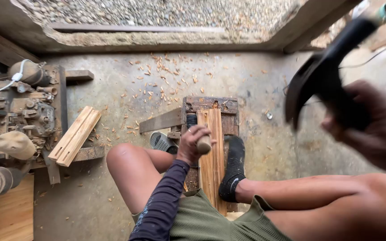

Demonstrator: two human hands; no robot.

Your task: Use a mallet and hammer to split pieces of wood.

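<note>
From the head view, my left hand [194,143] is clenched around a short round wooden handle [204,144], its blunt end sticking out just past my fingers [199,130]; whatever the handle carries below my fist I cannot tell. That hand sits right over the upper half of the long strip of pale split wood [212,156], which lies lengthwise on a dark, worn wooden block [211,105]. The strip runs from the block's far edge back toward my lap, and my foot in a black sock [233,167] presses against the strip's right side. My right hand [371,127] is raised well to the right of the block, blurred, its fingers wrapped tight around the handle of a dark curved blade [311,82] whose edge hooks down toward the floor. Left of the block, two cut wooden slats [74,136] lie side by side, and beyond them stands a grimy machine [25,118]. Wood chips [157,76] are scattered on the concrete floor [112,89] past the block's far edge.
</note>
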